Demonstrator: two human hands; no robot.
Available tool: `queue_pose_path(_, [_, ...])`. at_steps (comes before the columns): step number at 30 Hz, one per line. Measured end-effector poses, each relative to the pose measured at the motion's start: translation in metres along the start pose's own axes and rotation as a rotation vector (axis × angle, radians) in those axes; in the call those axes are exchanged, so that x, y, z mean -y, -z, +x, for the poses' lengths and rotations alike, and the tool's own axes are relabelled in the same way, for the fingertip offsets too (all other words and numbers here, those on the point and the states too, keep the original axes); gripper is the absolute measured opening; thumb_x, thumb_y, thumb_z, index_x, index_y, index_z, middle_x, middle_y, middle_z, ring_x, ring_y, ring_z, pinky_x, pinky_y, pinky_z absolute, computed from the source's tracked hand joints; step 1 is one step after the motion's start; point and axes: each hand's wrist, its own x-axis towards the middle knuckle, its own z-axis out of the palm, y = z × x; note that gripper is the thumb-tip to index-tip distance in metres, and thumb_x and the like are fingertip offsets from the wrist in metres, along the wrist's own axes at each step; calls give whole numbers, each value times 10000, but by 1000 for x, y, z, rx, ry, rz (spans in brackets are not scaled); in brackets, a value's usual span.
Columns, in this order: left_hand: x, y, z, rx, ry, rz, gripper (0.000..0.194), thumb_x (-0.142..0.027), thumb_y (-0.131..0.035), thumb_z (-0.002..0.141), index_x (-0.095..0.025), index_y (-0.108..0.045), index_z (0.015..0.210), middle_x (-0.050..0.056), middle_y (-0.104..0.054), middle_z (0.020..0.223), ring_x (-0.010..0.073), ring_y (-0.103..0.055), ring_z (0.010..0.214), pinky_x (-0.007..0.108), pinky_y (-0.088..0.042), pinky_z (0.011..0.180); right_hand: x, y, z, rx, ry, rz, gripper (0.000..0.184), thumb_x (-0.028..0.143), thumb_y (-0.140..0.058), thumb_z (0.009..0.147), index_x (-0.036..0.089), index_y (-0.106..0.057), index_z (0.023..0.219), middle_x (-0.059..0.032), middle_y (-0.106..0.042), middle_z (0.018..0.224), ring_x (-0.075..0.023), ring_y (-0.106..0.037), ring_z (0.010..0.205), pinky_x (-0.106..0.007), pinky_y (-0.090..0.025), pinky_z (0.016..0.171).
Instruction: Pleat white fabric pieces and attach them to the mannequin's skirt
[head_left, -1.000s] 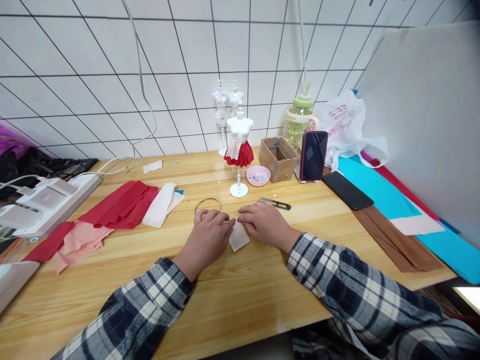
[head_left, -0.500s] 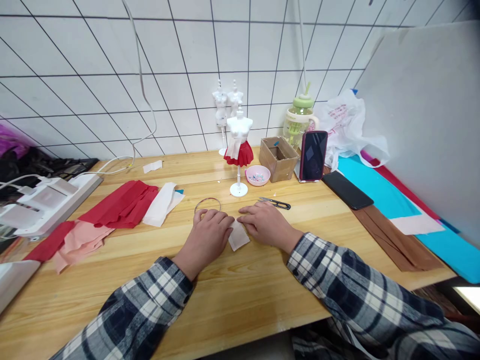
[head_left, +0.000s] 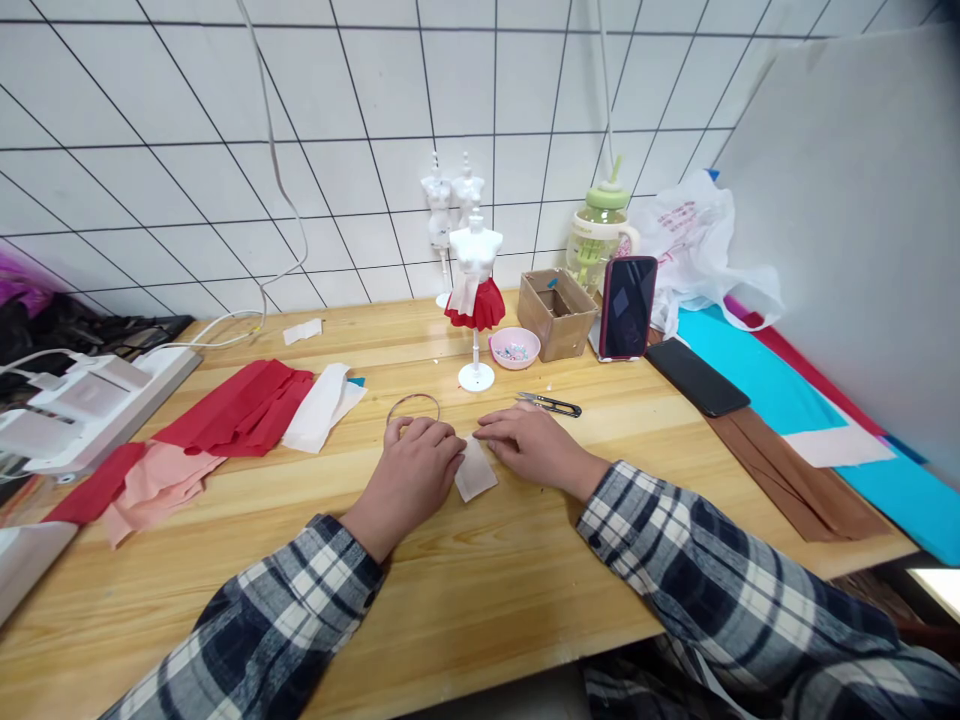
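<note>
A small piece of white fabric [head_left: 475, 472] lies flat on the wooden table between my hands. My left hand [head_left: 420, 462] is closed, with bent fingers and its thumb on the fabric's left edge. From the other side, my right hand [head_left: 529, 445] holds the fabric's top right corner with its fingertips, fingers drawn together. Both hands cover parts of the upper edge. A thin ring [head_left: 414, 397] lies just beyond my left fingers. Black thread snips [head_left: 551, 404] rest right behind my right hand.
A mini dress form [head_left: 476, 250] in a red skirt stands ahead, beside a pink bead bowl [head_left: 515, 348] and cardboard box [head_left: 556, 315]. Red fabric [head_left: 240, 408] and a power strip [head_left: 90, 410] lie left. A propped phone [head_left: 628, 308] and brown cloth [head_left: 802, 480] are right.
The view has shifted slightly. Both hands stay at the white fabric in nearly the same pose, with only tiny finger movement.
</note>
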Motion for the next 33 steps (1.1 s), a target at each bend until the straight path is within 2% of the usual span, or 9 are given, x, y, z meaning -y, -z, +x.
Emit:
queue_pose_path(23, [0, 2, 0, 4, -3, -7, 205, -260, -494, 951, -245, -698, 963, 54, -692, 959, 251, -569, 959, 484, -307, 925, 0, 0, 0, -8, 9, 34, 319, 156, -558, 888, 241, -704, 1159, -26, -696, 1229, -202, -630, 1102, -385, -415, 993])
queue_pose_path(30, [0, 2, -1, 16, -2, -11, 209, -262, -487, 954, -247, -694, 977, 53, -693, 968, 250, -570, 968, 486, -305, 928, 0, 3, 1, 6, -22, 58, 385, 177, -557, 893, 223, -639, 1266, -48, -689, 1240, -208, -616, 1127, -391, -417, 1002])
queue_pose_path(33, [0, 4, 0, 21, 11, -28, 216, -283, -481, 959, -244, -693, 958, 50, -700, 965, 250, -574, 966, 487, -301, 934, 1, 4, 1, -31, -45, 91, 345, 178, -582, 880, 211, -664, 1214, -56, -707, 1195, -212, -629, 1088, -388, -436, 976])
